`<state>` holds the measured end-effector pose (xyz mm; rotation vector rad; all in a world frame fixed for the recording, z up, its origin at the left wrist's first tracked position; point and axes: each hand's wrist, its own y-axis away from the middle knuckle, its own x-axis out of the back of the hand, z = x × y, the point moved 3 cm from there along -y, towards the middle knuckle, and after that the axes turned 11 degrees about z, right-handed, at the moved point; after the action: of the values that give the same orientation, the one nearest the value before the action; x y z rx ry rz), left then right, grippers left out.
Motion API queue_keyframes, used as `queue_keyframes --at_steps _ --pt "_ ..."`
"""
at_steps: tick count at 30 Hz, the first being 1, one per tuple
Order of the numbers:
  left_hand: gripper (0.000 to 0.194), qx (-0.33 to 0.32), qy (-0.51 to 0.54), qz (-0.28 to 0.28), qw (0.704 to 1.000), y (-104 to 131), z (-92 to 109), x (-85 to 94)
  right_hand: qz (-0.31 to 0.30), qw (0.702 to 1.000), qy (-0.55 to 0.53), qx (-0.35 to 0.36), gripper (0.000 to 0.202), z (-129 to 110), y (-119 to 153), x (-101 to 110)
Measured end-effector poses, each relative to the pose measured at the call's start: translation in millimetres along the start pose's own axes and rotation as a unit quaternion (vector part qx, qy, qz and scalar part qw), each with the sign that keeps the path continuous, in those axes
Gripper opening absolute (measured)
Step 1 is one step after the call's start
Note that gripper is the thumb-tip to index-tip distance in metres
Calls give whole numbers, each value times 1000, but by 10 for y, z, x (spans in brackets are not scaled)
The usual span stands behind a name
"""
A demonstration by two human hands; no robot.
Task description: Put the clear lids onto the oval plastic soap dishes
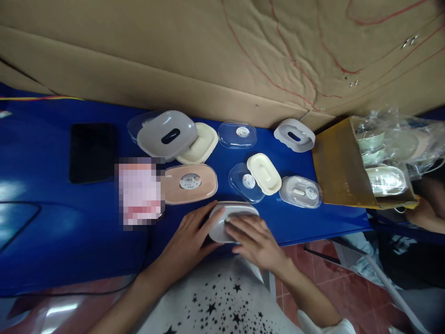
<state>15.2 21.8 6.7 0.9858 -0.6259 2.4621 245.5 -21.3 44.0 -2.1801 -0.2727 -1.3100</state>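
A light grey oval soap dish (217, 232) lies at the near edge of the blue table, between both hands. My left hand (194, 232) holds its left side, fingers wrapped along the rim. Across its top rests my right hand (252, 236), fingers spread over the middle slot. Just beyond is a clear lid with a round label (239, 185), partly under a cream dish (264, 174). A peach dish with a labelled lid (174, 185) sits to the left. Right of the cream dish is a lidded grey one (295, 192).
Grey (156, 137) and cream (205, 144) dishes, a clear lid (227, 134) and a grey tray (290, 139) stand farther back. A carton (337, 162) holds wrapped dishes at right, beside another person's hand (424, 215). A black tablet (92, 153) lies left.
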Motion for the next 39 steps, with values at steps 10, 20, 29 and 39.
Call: queue_keyframes --at_steps 10,20,29,39 --pt "94 15 -25 -5 1000 -99 70 47 69 974 122 -176 51 837 -421 233" --pt "96 23 -39 13 999 -68 49 8 -26 998 -5 -61 55 552 -381 270" --pt "89 -27 -9 -20 999 -117 66 9 -50 998 49 0 77 224 128 33" --pt "79 -67 -58 -34 996 -55 26 -41 -47 997 60 25 62 124 270 -80"
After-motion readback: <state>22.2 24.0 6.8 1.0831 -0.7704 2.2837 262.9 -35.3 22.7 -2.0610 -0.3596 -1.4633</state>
